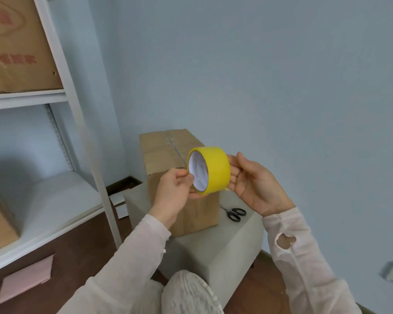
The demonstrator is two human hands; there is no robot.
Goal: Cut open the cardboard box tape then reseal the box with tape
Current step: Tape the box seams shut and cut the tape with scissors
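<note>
A roll of yellow tape (216, 166) is held up in front of the cardboard box (161, 150). My left hand (175, 189) pinches the roll's near rim, thumb at the white core. My right hand (252, 182) cups the roll's far side with curled fingers. The box stands on a grey upholstered stool (216, 245), its flaps down and a slit seam running along the middle of its top. Black-handled scissors (235, 214) lie on the stool to the right of the box.
A white metal shelf unit (66, 105) stands at the left with cardboard cartons (16, 46) on its shelves. A pink sheet (25, 279) lies on the brown floor under it. The pale blue wall is close behind the stool. My knee (188, 291) is at the bottom.
</note>
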